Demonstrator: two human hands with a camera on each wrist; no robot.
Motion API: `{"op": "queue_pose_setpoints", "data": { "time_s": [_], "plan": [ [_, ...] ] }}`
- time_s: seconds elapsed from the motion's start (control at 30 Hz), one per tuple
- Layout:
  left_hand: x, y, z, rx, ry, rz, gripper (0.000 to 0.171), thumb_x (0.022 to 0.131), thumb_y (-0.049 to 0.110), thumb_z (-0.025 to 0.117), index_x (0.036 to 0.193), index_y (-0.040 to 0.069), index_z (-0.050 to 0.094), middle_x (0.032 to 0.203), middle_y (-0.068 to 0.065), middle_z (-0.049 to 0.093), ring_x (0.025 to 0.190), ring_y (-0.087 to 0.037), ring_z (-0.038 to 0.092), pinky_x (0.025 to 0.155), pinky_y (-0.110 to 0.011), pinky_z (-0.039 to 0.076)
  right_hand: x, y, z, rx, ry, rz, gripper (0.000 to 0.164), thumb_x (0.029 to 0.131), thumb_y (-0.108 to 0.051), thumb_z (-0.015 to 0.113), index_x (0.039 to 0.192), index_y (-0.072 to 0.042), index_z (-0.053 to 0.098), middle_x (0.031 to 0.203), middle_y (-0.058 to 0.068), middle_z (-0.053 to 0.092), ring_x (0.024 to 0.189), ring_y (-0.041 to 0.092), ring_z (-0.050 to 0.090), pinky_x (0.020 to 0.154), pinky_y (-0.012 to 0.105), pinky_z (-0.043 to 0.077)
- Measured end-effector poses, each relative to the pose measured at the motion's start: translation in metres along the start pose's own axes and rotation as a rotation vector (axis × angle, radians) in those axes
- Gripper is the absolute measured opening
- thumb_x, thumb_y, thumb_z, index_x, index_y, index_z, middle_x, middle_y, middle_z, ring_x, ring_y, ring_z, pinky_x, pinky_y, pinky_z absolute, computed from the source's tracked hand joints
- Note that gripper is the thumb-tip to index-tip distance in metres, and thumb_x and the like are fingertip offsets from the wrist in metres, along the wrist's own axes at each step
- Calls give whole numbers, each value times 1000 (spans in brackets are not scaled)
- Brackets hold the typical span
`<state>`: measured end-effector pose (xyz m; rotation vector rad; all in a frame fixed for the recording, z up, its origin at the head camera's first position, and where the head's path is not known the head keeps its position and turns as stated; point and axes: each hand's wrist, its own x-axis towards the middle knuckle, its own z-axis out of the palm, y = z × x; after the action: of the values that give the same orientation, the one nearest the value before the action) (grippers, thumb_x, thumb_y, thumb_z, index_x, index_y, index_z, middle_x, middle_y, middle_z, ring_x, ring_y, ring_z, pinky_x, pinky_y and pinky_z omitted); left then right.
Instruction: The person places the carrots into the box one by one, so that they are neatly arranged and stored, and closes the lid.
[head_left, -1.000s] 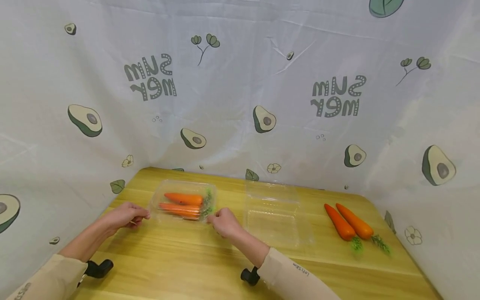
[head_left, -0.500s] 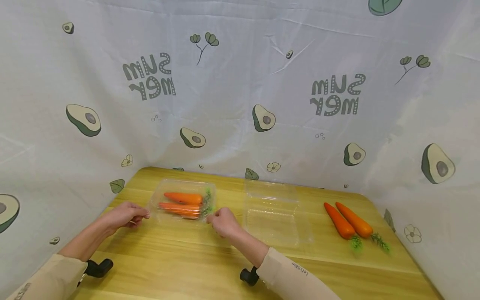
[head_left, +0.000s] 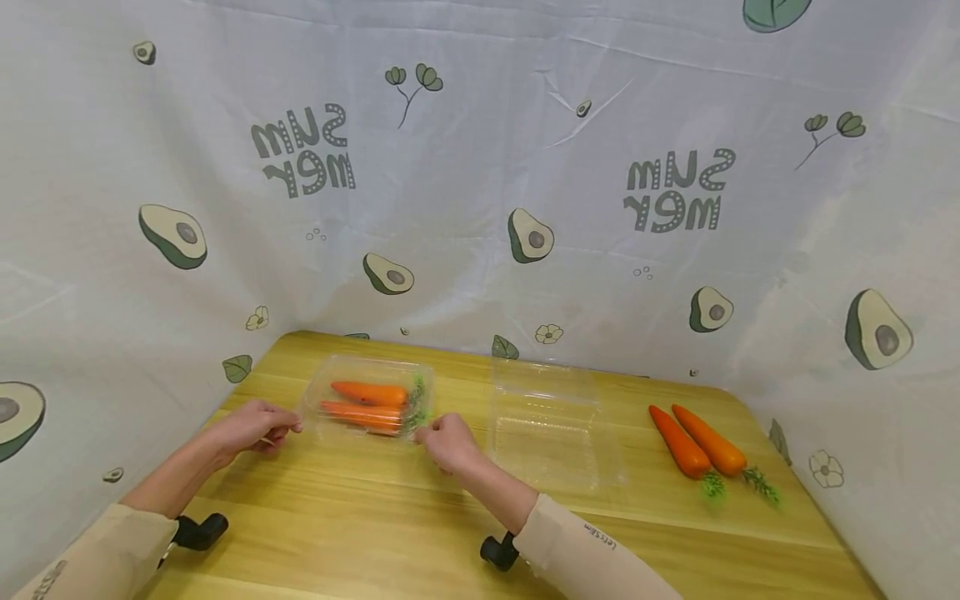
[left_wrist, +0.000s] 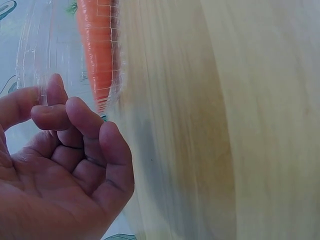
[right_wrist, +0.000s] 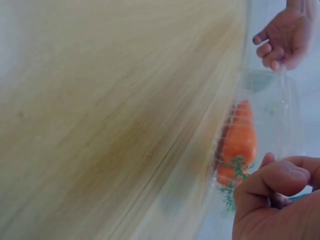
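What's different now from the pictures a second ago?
Nothing visibly moved, and nothing was grabbed or let go. The left hand and right hand still hold the clear rectangular plastic box with tapered orange carrots inside; the open clear plastic container and two loose orange carrots stayed put.

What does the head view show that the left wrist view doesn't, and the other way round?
Only the head view shows the right hand, the open clear container and the two loose carrots. Only the left wrist view shows the palm of the left hand. Both show that hand at the edge of the carrot box, orange carrot inside it, and the wooden tabletop.
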<state>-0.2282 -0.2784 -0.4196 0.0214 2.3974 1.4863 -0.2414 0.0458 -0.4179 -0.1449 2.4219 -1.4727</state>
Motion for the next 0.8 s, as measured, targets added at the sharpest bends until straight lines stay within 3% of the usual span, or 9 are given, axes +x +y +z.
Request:
{"op": "queue_pose_setpoints", "data": {
  "time_s": [0.1,0.3,0.57,0.8],
  "plan": [
    [0,0,0,-9,19,-9,30,102,22,54,96,-5,64,65,2,41,63,-13,47,62,-28,46,0,-1,1,7,5,3,28,96,-16,62,72,-2,66,45,-6,25,39,11,19,38,27,22],
    [0,1,-1,-17,57,-20,28,102,23,53,89,-1,63,66,1,44,63,-14,48,62,-29,46,-1,-3,3,14,2,22,22,94,-19,63,89,0,74,47,-5,26,39,11,21,40,26,22],
    [2,1,-1,-51,83,-21,31,100,22,56,72,9,51,65,1,41,61,-12,46,60,-28,44,1,-3,5,-2,2,35,27,95,-23,64,76,-4,67,48,-5,25,40,12,20,40,27,20],
    [1,-1,-2,-51,97,-25,27,102,24,54,89,1,61,70,1,47,65,-11,48,61,-28,47,0,-4,1,10,-15,25,25,97,-24,63,93,-4,76,48,-5,29,40,11,20,39,26,23]
  ]
}}
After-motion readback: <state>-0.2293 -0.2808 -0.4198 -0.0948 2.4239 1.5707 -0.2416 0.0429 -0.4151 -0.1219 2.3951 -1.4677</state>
